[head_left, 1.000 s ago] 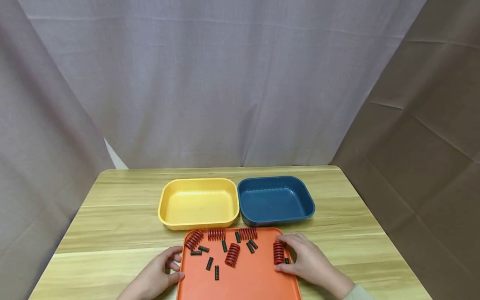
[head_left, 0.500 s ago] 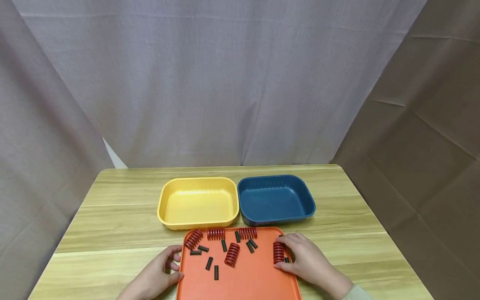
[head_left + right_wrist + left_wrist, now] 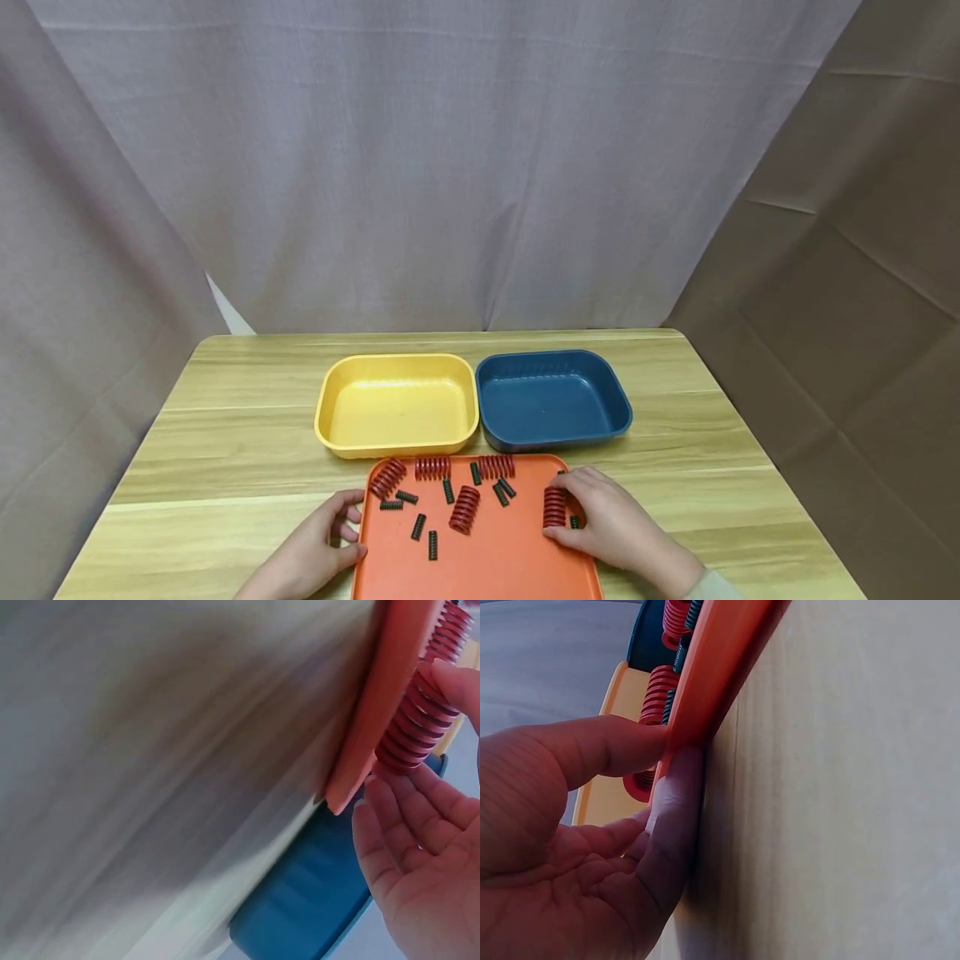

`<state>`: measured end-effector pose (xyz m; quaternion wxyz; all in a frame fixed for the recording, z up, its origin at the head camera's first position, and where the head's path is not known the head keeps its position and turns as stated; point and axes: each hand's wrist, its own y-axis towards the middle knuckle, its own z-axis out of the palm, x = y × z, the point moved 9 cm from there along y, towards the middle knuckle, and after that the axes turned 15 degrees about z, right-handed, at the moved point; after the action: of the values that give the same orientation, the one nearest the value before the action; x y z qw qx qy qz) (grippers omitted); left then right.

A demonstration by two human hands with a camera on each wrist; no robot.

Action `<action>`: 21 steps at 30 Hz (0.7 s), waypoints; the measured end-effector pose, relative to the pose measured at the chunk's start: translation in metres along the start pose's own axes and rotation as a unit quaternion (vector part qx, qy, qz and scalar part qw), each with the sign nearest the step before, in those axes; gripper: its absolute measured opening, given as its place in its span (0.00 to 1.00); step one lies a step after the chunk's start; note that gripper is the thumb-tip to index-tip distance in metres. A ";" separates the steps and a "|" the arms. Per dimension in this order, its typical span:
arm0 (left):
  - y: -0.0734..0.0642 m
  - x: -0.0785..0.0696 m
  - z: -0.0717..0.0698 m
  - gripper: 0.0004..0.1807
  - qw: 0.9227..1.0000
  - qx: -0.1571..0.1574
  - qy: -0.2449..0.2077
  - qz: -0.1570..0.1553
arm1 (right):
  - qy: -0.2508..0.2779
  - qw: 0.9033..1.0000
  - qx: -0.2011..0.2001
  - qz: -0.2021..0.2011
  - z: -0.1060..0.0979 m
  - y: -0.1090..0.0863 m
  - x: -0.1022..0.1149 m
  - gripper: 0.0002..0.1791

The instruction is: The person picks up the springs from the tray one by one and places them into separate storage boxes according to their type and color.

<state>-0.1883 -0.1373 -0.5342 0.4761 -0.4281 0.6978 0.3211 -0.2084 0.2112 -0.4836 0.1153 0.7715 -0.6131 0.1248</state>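
My left hand (image 3: 315,542) pinches the left rim of the orange tray (image 3: 487,571); in the left wrist view the thumb (image 3: 630,746) lies at the top of the rim and a finger (image 3: 679,795) against its outer side. Near the tray's right edge, my right hand (image 3: 618,517) holds a thick red coil spring (image 3: 554,507) lengthwise, thumb at its near end and fingers at its far end. The right wrist view shows that red spring (image 3: 416,727) close over the tray. A small dark green spring (image 3: 574,522) lies beside it, under the hand's arch.
Several more red springs (image 3: 464,510) and small dark green springs (image 3: 432,546) lie scattered on the tray. Behind it, a yellow bin (image 3: 397,452) and a blue bin (image 3: 555,440) stand side by side on the wooden table (image 3: 225,433). Grey curtains (image 3: 450,167) surround the back.
The right hand's thumb and fingers have drawn in on the red spring, and the spring has shifted slightly left. The left hand stays at the tray's rim.
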 end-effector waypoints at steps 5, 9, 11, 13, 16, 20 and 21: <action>-0.001 0.000 0.000 0.35 1.000 -0.004 -0.001 -0.003 | 0.099 0.994 0.024 0.049 -0.006 0.004 -0.003 0.29; -0.001 0.001 0.000 0.35 1.000 -0.002 -0.003 -0.003 | 0.173 0.982 0.014 0.076 -0.020 0.012 -0.002 0.30; -0.001 0.001 0.000 0.35 1.000 -0.002 -0.004 -0.004 | 0.198 0.977 -0.005 0.078 -0.030 0.016 0.000 0.29; -0.001 0.001 0.000 0.35 1.000 -0.002 -0.005 -0.003 | 0.219 0.972 -0.025 0.076 -0.039 0.021 0.002 0.29; -0.001 0.001 0.000 0.35 1.000 -0.001 -0.006 0.000 | 0.235 0.967 -0.053 0.078 -0.051 0.029 0.002 0.29; -0.002 -0.001 0.001 0.36 1.000 0.000 -0.010 0.007 | 0.230 0.965 -0.085 0.089 -0.060 0.041 0.000 0.30; -0.002 -0.001 0.001 0.36 1.000 -0.001 -0.012 0.008 | 0.228 0.965 -0.091 0.092 -0.061 0.043 -0.001 0.31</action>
<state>-0.1858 -0.1374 -0.5335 0.4814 -0.4188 0.6954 0.3306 -0.2537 0.2223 -0.4255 0.3096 0.6489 -0.6479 0.2515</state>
